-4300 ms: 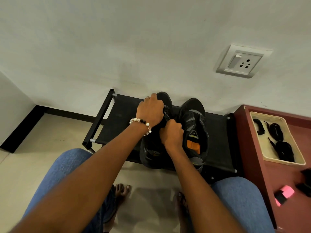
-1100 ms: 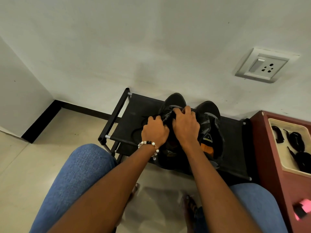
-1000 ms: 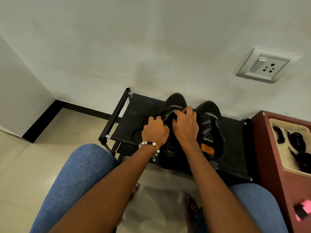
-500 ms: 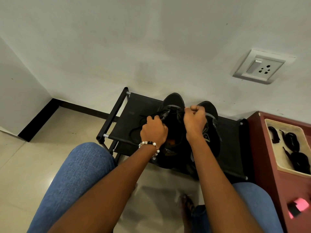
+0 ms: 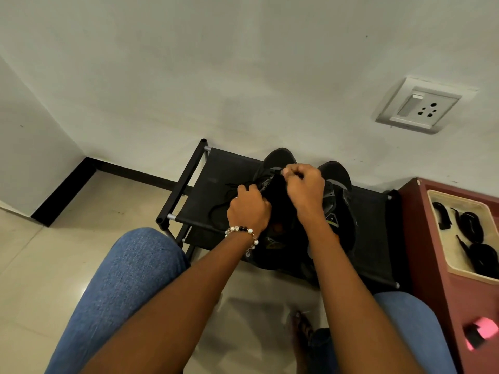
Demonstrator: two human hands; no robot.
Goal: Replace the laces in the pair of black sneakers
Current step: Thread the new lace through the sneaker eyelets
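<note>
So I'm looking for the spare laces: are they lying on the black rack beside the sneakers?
No, the spare laces lie coiled in the cream tray on the red cabinet.

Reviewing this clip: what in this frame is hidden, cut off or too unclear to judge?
- Head view: lace and eyelets of the left sneaker, covered by the left hand and right hand.
- What the right hand's fingers pinch: too small to tell.
- Right sneaker: largely behind the right forearm.
- Tray of black laces: cut by the right edge.
</note>
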